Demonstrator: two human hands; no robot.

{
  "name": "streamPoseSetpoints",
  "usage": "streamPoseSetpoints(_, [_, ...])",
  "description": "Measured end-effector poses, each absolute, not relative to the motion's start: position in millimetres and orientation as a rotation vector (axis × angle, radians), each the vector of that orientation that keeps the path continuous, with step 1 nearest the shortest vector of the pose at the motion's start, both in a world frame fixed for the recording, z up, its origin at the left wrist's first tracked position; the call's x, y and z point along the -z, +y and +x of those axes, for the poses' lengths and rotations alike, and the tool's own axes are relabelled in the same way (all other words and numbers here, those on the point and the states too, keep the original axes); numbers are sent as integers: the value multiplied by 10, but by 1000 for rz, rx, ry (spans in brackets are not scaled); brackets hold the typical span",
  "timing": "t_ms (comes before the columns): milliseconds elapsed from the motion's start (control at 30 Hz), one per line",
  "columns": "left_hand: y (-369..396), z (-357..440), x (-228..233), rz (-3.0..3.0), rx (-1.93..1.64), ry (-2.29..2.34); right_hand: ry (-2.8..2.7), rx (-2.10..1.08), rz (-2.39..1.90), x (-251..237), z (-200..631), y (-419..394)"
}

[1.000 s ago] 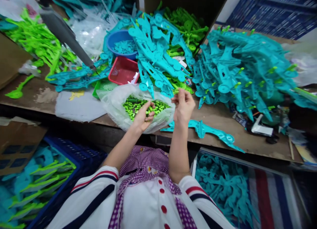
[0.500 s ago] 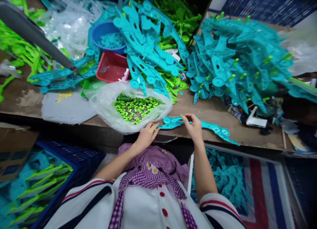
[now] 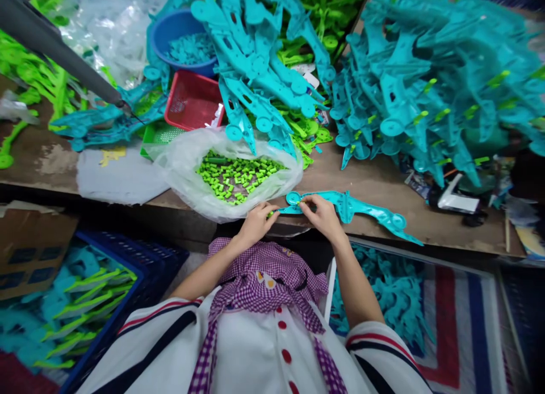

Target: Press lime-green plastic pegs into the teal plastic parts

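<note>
A long teal plastic blade-shaped part (image 3: 353,208) lay on the wooden bench edge, just right of a clear bag of small green plastic pegs (image 3: 233,177). The right hand (image 3: 320,213) pinched its round end; the left hand (image 3: 257,222), fingers curled, touched its tip.

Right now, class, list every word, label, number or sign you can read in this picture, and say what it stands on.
None can be read.
The papers on the bench's right side under the teal pile carry print, but it is too blurred to read.
The cardboard box at lower left shows dark printed blocks, with no legible lettering.
The teal part that both hands touch shows no legible marking.
</note>
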State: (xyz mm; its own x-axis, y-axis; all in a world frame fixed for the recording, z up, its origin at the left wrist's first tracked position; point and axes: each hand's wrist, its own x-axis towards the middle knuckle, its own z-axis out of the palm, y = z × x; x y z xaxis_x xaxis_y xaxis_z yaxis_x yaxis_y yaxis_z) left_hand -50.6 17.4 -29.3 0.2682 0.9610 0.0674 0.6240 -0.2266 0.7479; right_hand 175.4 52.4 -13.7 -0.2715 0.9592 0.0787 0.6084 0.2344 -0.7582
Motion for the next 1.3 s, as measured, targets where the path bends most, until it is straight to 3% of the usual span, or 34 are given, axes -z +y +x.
streamPoseSetpoints(200, [137, -466, 319, 2070, -631, 1490, -2100, -839, -1362, 131, 1764, 502])
streamPoseSetpoints(667, [71, -379, 255, 2124, -408, 1576, -2306, -456, -1266, 314, 1759, 379])
streamPoseSetpoints(867, [71, -401, 267, 2010, -466, 1551, -2266, -336, -1327, 392, 1712, 340])
streamPoseSetpoints(1100, [299, -394, -26, 1103, -897, 1215, -2199, -554, -1378, 294, 1658, 419])
streamPoseSetpoints(1300, [725, 29, -388, 499, -905, 822, -1842, -639, -1386, -123, 1618, 523])
